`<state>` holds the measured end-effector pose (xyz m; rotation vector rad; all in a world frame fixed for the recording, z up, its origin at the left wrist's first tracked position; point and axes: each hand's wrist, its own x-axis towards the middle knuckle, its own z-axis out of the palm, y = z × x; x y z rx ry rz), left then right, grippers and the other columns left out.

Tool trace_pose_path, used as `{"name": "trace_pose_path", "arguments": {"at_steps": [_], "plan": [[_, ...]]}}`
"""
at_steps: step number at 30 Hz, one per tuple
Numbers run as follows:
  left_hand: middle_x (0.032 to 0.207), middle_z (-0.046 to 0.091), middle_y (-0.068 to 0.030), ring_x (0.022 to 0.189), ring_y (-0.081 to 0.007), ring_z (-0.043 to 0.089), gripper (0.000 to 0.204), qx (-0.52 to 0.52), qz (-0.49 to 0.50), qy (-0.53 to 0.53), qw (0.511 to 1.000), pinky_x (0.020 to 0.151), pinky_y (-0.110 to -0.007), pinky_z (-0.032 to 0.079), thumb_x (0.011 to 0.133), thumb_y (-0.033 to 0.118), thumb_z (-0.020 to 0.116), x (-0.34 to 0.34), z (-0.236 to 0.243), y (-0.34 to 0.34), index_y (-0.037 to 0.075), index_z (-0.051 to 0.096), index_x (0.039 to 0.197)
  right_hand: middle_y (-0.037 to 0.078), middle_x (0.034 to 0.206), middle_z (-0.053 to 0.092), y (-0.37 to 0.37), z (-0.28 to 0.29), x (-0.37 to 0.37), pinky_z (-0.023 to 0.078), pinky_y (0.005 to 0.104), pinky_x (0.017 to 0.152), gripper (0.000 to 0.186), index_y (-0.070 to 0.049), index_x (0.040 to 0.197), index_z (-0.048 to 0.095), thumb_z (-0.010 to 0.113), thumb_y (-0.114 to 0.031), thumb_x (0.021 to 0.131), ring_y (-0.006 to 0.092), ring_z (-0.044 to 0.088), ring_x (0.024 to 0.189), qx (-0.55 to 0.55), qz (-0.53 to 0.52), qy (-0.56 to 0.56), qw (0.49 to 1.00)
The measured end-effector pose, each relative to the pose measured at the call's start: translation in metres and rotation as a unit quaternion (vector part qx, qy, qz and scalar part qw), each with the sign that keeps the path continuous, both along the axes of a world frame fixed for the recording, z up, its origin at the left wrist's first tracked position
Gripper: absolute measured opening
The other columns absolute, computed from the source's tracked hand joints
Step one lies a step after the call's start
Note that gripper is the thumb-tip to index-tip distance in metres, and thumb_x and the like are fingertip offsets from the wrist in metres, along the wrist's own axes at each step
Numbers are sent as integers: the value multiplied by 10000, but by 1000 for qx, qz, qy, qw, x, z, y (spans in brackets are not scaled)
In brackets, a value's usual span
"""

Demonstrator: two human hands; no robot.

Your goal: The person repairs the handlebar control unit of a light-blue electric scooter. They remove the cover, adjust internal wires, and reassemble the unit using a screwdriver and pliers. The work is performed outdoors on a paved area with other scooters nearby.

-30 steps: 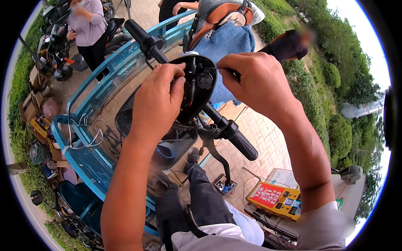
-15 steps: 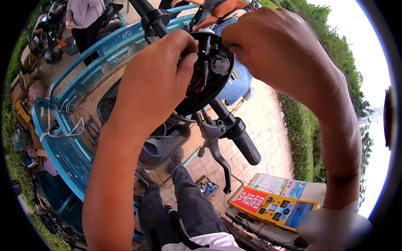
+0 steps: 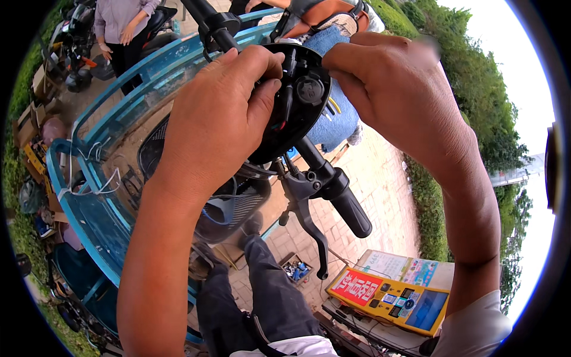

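Observation:
A black rounded housing (image 3: pixel 303 122), apparently a headlight or dashboard shell, sits open at the middle of a bike's handlebar. Inside it are dark wires and a round black plug-like cap (image 3: pixel 310 91). My left hand (image 3: pixel 223 107) is closed at the housing's left side, thumb and index fingertip over the opening; its other fingers are hidden. At the upper right rim, my right hand (image 3: pixel 389 83) is pinched, fingertips against the edge. Below the housing, the black brake lever (image 3: pixel 312 229) and rubber grip (image 3: pixel 351 211) stick out to the lower right.
A blue metal cart frame (image 3: pixel 89 220) curves along the left. A black basket (image 3: pixel 232 208) hangs beneath the handlebar. At lower right lies a yellow device with a screen (image 3: pixel 386 297). A small parts box (image 3: pixel 295 269) rests on the paving. Other people are at the far side.
My right hand has shifted slightly, its wrist and forearm swinging inward and down. My left hand keeps its place on the housing. At the back, a person's hands have come into fuller view.

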<state>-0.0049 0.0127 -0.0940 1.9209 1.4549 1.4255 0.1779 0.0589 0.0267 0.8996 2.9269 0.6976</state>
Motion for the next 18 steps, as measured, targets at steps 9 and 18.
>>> {"name": "trace_pose_path", "arguments": {"at_steps": [9, 18], "plan": [[1144, 701, -141, 827, -192, 670, 77, 19, 3, 5, 1000, 744, -299, 496, 963, 92, 566, 1, -2, 1, 28, 559, 1004, 79, 754, 603, -12, -24, 12, 481, 379, 570, 105, -85, 965, 696, 669, -82, 864, 285, 620, 635, -10, -27, 106, 994], [1167, 694, -62, 909, -258, 609, 85, 75, -24, 91, 993, 857, -352, 446, 917, 97, 606, 3, 10, 2, 46, 578, 980, 79, 725, 591, -19, -26, 19, 499, 399, 544, 70, -110, 900, 665, 672, -107, 830, 311, 627, 620, -57, -38, 237, 969]]}}
